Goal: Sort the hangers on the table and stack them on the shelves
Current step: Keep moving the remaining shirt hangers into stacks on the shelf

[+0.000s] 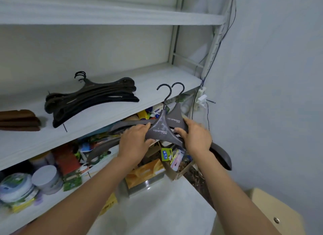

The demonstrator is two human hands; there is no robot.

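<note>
Grey hangers [158, 128] gripped in fingers [146, 143] of left hand [135, 142] and right hand [196, 137], white shelf [157, 80] behind, pale wall [271, 77]

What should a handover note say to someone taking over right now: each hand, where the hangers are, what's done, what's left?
Left hand: grip on the two grey hangers, left of their necks.
Right hand: grip on the same pair, right side.
Done: black hanger stack and brown stack lie on the middle shelf.
Left: set the grey pair on the shelf, likely right of the black stack; table not in view.
</note>
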